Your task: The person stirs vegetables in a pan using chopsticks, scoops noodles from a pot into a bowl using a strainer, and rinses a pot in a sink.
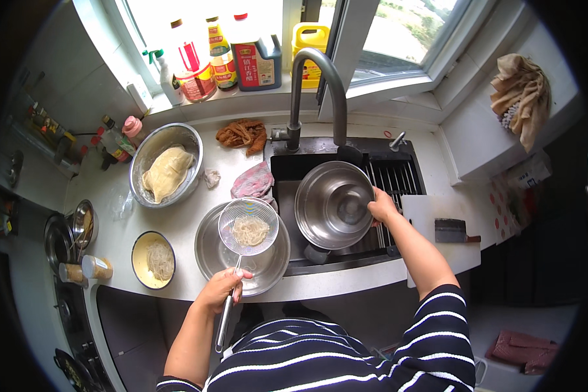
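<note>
My left hand grips the long handle of a wire mesh strainer that holds a clump of pale noodles. The strainer hangs over a wide steel bowl standing at the counter's front edge. My right hand holds the right rim of a second steel bowl, which is tilted in the dark sink under the curved grey faucet.
A steel bowl with pale dough and a yellow bowl of noodles stand on the left counter. A pink cloth lies by the sink. A cleaver rests on a white board at right. Bottles line the windowsill.
</note>
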A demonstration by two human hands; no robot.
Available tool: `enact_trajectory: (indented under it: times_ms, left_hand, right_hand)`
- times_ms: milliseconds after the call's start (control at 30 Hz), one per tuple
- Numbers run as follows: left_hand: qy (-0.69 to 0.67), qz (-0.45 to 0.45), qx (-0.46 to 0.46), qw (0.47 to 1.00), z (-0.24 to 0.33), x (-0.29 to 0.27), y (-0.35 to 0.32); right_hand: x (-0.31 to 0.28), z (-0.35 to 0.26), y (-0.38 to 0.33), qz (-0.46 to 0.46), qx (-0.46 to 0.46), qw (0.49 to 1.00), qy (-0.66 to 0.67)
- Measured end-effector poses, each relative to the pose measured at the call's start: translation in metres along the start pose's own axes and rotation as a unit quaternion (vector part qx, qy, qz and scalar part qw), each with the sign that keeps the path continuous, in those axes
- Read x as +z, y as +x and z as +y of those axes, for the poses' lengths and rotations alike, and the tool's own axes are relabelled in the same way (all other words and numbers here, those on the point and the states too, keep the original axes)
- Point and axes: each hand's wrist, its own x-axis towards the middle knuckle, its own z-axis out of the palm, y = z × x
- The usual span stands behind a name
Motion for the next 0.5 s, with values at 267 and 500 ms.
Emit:
enact_trajectory:
  times_ms: [267,500]
  left_hand:
    - [-0.052,0.05,0.015,0.997,-0.014,0.011,0.002]
    - [-0.093,0.053,0.015,0.994,-0.021,0.018,0.01]
  right_hand:
    - [0.064,0.068,0.035,-0.082,0.067,0.987,0.119]
    - [0.1,0.125,0.06,-0.062,0.109,0.984,0.124]
